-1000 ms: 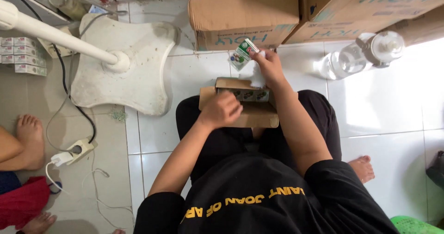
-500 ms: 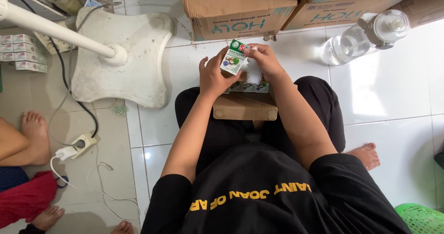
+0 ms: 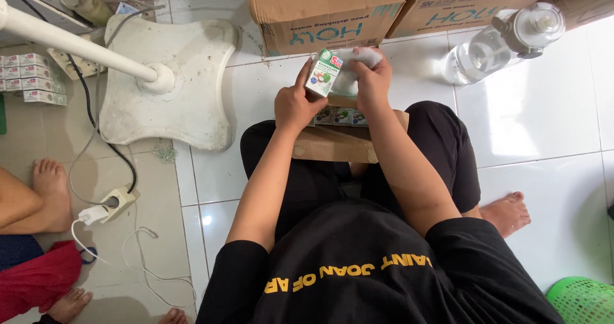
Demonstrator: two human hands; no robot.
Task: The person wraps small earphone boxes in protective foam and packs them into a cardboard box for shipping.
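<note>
I sit cross-legged on a white tiled floor with an open brown cardboard box point(image 3: 336, 145) on my lap; several small green and white cartons point(image 3: 339, 116) lie inside it. My left hand point(image 3: 295, 103) holds one small green and white carton point(image 3: 323, 73) upright above the box. My right hand point(image 3: 371, 78) is at the carton's right side, gripping a pale, blurred piece of wrapping or cloth point(image 3: 358, 65) against it. What that pale thing is, I cannot tell.
Large cardboard boxes point(image 3: 323, 10) stand along the far wall. A clear water jug point(image 3: 502, 42) lies at the right. A white fan stand base point(image 3: 169, 84) and a power strip point(image 3: 115, 202) with cables are on the left, near another person's bare feet point(image 3: 51, 189). A green basket point(image 3: 582, 298) sits bottom right.
A second ago my left hand was in the lap box and my right held a carton out ahead. Both hands have since come together on the carton above the box.
</note>
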